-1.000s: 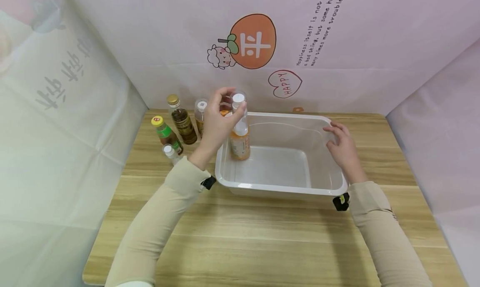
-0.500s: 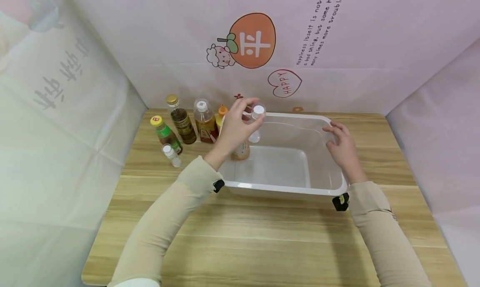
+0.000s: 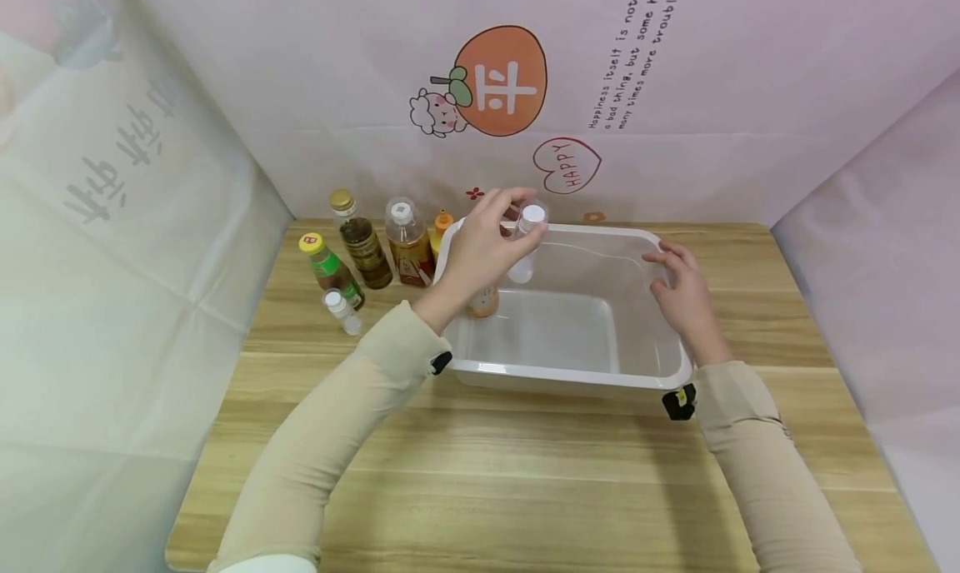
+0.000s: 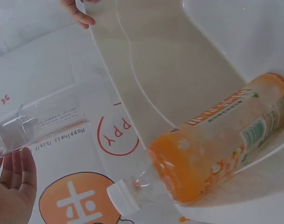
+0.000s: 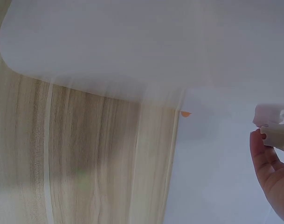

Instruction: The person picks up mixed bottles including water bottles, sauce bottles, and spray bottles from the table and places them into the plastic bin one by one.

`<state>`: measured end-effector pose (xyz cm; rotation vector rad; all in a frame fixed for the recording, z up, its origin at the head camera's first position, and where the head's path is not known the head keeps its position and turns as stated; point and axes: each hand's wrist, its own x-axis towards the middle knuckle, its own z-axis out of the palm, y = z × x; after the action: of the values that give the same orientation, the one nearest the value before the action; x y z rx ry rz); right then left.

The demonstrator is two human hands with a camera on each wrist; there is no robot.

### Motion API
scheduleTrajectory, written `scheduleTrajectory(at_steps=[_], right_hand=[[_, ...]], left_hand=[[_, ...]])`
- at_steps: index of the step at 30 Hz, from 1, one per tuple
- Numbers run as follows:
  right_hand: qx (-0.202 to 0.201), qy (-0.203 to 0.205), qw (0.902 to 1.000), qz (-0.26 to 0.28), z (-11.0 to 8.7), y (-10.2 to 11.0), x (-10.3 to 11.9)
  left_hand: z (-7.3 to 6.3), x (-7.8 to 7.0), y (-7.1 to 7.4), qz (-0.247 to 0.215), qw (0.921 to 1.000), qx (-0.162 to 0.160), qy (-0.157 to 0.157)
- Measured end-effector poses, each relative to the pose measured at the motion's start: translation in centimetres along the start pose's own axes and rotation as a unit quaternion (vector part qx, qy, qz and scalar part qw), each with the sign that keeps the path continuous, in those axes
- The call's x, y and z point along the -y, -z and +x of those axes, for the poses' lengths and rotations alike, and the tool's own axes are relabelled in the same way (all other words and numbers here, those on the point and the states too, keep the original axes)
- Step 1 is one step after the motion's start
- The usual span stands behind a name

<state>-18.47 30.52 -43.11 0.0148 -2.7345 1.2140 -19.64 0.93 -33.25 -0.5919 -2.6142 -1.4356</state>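
My left hand [image 3: 483, 246] pinches a small clear bottle [image 3: 522, 268] with a white cap near its top. It hangs upright over the left part of a white plastic bin [image 3: 558, 375]. In the left wrist view the bottle [image 4: 53, 116] looks transparent, with small print showing by it. A clear bottle with an orange label [image 4: 221, 140] and white cap stands inside the bin at its left end, partly hidden by my left hand in the head view. My right hand [image 3: 682, 296] grips the bin's right rim; the right wrist view shows the fingers [image 5: 263, 158] at the edge.
Left of the bin stand a yellow-capped sauce bottle [image 3: 330, 271], a dark oil bottle [image 3: 365, 248], a brown drink bottle [image 3: 411, 252], an orange-topped bottle [image 3: 442, 227] and another small clear bottle [image 3: 342, 312]. A printed curtain [image 3: 337, 140] hangs behind the wooden table [image 3: 525, 481].
My left hand has moved right with the small clear bottle, from above the orange-labelled bottle to over the bin's inside. The right hand stays on the rim.
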Motion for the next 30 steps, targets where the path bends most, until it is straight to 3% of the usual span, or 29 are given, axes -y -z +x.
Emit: scheduleTrajectory(at_steps=[7, 13, 21, 30], right_hand=[[0.001, -0.005, 1.0000, 0.002, 0.0, 0.2, -0.2], [0.005, -0.006, 1.0000, -0.001, -0.2, 0.2, -0.2], [0.002, -0.002, 1.0000, 0.003, -0.2, 0.1, -0.1], [-0.003, 0.003, 1.0000, 0.007, -0.1, 0.1, 0.2]], left_hand=[[1.5, -0.4, -0.8, 0.012, 0.9996, 0.024, 0.005], [2.5, 0.2, -1.8, 0.053, 0.9954, 0.074, 0.028], [2.7, 1.4, -3.2, 0.080, 0.9901, 0.110, 0.036], [3.2, 2.8, -3.7, 0.077, 0.9853, 0.131, 0.078]])
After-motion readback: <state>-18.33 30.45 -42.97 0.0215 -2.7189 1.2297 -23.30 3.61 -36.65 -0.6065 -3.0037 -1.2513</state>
